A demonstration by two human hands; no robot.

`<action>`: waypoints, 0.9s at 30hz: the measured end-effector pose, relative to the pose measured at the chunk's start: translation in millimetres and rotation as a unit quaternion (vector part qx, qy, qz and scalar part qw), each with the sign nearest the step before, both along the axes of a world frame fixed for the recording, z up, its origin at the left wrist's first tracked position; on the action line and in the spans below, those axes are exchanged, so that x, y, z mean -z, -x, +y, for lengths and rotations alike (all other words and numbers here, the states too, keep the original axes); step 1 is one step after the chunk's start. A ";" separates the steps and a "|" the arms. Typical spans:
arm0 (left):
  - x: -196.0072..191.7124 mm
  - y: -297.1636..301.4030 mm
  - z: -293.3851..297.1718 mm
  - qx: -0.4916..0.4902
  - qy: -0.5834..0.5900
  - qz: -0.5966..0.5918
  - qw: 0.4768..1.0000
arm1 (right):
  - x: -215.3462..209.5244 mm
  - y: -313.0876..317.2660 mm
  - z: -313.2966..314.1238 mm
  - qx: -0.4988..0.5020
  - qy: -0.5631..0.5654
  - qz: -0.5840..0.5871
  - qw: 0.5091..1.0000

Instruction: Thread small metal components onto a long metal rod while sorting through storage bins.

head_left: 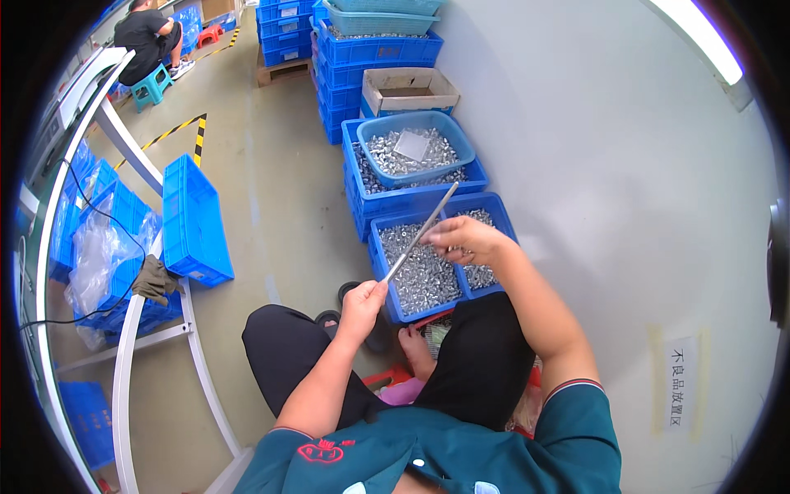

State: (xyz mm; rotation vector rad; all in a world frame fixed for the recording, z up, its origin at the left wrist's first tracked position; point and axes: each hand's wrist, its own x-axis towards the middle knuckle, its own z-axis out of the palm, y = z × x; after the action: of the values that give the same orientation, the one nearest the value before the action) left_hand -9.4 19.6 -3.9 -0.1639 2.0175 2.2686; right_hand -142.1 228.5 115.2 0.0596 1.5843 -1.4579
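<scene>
Metal rod [421,234], long and thin, is slanting up and away over a blue crate [387,272] of small silvery metal parts [428,280] on the floor. Left hand [362,303] is closing its fingers around the rod's lower end. Right hand [467,241] is pinching at the rod near its middle, though whether it is holding a small part there is too small to tell. More blue crates are sitting just beyond.
</scene>
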 end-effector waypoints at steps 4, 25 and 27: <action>-4.4 -0.8 3.1 -0.003 0.011 0.001 1.000 | 9.5 12.6 27.7 0.182 0.156 -0.068 0.968; 9.4 -11.3 -4.6 -0.017 0.084 0.064 0.994 | -2.3 11.9 26.9 0.228 0.220 0.082 0.945; 10.8 -10.9 -4.0 -0.017 0.083 0.066 0.994 | -5.0 9.5 23.0 0.243 0.151 0.125 0.950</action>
State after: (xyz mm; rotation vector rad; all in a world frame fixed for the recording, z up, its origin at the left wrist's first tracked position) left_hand 1.5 15.6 -14.7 -0.0610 2.2879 2.1823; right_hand -151.7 251.5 120.2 0.0945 1.5937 -2.1557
